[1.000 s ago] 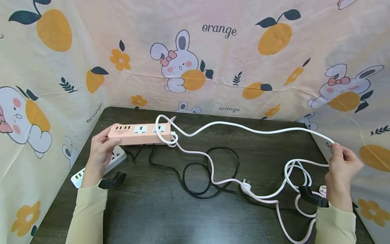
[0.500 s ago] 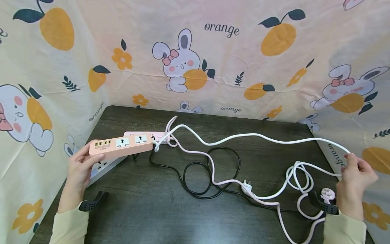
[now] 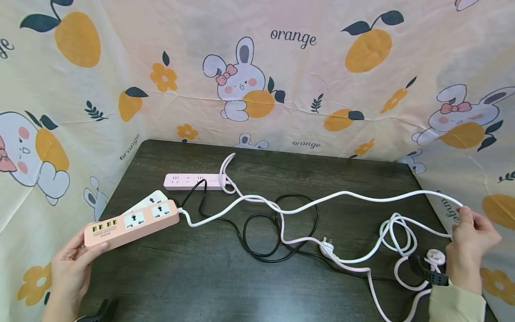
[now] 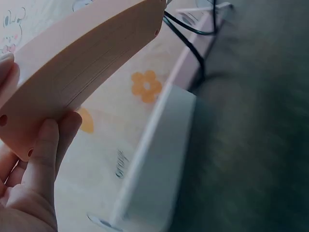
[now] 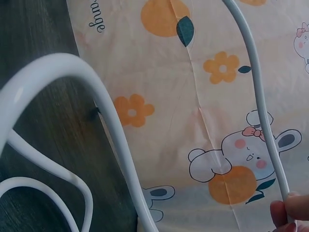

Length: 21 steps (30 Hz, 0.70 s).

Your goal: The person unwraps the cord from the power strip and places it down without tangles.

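Observation:
My left hand (image 3: pixel 74 268) grips the left end of a peach power strip (image 3: pixel 120 230), holding it raised and tilted, sockets and USB ports showing. Its plain underside (image 4: pixel 82 72) faces the left wrist view. From its right end a white cord (image 3: pixel 342 193) runs across to my right hand (image 3: pixel 470 237), which pinches it near the table's right edge. Fingertips (image 5: pixel 292 208) on that cord show at the corner of the right wrist view. Partly hidden behind the peach strip lies a white power strip (image 3: pixel 149 200); a pink power strip (image 3: pixel 181 181) lies farther back.
A black cord (image 3: pixel 261 259) lies looped mid-table, crossed by a pinkish-white cord (image 3: pixel 280 223). A white plug (image 3: pixel 327 246) lies right of the loops. Beside the right wrist are a knotted white cord (image 3: pixel 396 219) and a round plug (image 3: pixel 436 256). Patterned cloth (image 3: pixel 257 27) surrounds the table.
The left hand has carried the peach power strip left and nearer, uncovering the pink strip. The right hand has shifted slightly right and down, still pinching the white cord, which now lies in a lower line.

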Tool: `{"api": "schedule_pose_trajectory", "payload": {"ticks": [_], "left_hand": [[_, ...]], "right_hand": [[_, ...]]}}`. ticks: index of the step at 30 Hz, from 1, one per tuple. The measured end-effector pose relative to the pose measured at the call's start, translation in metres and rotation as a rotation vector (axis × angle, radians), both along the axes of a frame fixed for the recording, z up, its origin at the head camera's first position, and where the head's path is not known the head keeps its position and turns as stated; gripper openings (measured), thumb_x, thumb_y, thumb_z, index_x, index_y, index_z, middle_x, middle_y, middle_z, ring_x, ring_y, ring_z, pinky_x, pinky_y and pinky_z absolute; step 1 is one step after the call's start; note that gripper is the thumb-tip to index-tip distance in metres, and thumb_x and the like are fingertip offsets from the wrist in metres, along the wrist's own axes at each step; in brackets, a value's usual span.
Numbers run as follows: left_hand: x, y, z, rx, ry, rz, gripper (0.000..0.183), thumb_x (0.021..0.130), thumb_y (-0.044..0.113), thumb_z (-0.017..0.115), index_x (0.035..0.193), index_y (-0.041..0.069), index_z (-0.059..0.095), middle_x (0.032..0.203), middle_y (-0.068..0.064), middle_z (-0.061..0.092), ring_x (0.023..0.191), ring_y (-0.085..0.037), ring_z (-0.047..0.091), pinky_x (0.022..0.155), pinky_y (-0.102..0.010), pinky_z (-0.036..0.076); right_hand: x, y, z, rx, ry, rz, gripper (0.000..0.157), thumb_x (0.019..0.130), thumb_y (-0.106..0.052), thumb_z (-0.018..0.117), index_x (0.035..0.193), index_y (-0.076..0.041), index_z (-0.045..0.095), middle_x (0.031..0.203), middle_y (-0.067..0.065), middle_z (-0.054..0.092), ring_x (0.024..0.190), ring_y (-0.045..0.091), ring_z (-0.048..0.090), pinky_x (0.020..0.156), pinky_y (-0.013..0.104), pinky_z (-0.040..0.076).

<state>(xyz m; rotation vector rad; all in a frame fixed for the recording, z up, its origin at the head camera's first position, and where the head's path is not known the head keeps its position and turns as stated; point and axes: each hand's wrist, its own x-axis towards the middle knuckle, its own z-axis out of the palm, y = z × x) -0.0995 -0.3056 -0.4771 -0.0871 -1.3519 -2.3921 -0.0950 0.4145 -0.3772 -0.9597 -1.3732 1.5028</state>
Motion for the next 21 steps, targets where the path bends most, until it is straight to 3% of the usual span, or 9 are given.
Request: {"api": "schedule_pose_trajectory", "payload": {"ticks": [5,9,11,14,17,21], "left_hand": [[0.022,0.001,-0.013,-0.034,-0.115,0.081,0.058,0.074,-0.035,0.047,0.125,-0.009,0.054,0.108,-0.01,0.067,0.087,-0.014,0.068,0.069,-0.021,0.054],[0.034,0.002,-0.022,-0.039,-0.181,0.111,0.059,0.076,-0.033,0.048,0.128,-0.007,0.053,0.109,-0.007,0.066,0.087,-0.013,0.067,0.069,-0.02,0.054],[0.037,0.003,-0.027,-0.056,-0.223,0.127,0.059,0.076,-0.032,0.05,0.129,-0.005,0.052,0.109,-0.005,0.065,0.087,-0.012,0.067,0.069,-0.02,0.054],[0.041,0.003,-0.033,-0.089,-0.275,0.141,0.06,0.076,-0.03,0.052,0.131,-0.005,0.051,0.109,-0.004,0.063,0.087,-0.011,0.067,0.07,-0.019,0.053],[0.042,0.004,-0.039,-0.1,-0.323,0.15,0.061,0.076,-0.029,0.054,0.131,-0.004,0.05,0.109,-0.003,0.062,0.088,-0.01,0.066,0.07,-0.019,0.053],[0.044,0.005,-0.043,-0.119,-0.368,0.157,0.062,0.075,-0.028,0.057,0.131,-0.003,0.05,0.107,-0.003,0.062,0.087,-0.009,0.066,0.071,-0.018,0.053]], "right_hand": [[-0.001,0.008,-0.012,0.044,0.0,0.041,0.016,0.084,-0.009,0.067,0.069,-0.011,0.07,0.069,-0.007,0.059,0.055,0.003,0.043,0.045,0.01,0.035],[-0.003,0.009,-0.019,0.12,-0.064,0.083,0.012,0.085,-0.012,0.067,0.074,-0.013,0.073,0.071,-0.008,0.06,0.057,0.004,0.044,0.047,0.01,0.034],[-0.003,0.004,-0.017,0.146,-0.09,0.117,0.013,0.086,-0.013,0.066,0.075,-0.015,0.073,0.071,-0.009,0.059,0.058,0.005,0.043,0.048,0.01,0.034],[-0.001,-0.005,-0.015,0.169,-0.056,0.203,0.012,0.086,-0.01,0.067,0.076,-0.012,0.073,0.072,-0.008,0.061,0.063,0.005,0.046,0.051,0.008,0.038],[0.0,-0.016,-0.013,0.256,-0.06,0.262,0.013,0.085,-0.007,0.067,0.075,-0.013,0.073,0.069,-0.01,0.062,0.063,0.004,0.049,0.054,0.007,0.041],[0.0,-0.024,-0.012,0.413,-0.181,0.275,0.023,0.087,-0.005,0.063,0.075,-0.024,0.071,0.065,-0.017,0.058,0.059,0.001,0.047,0.055,0.006,0.039]]}}
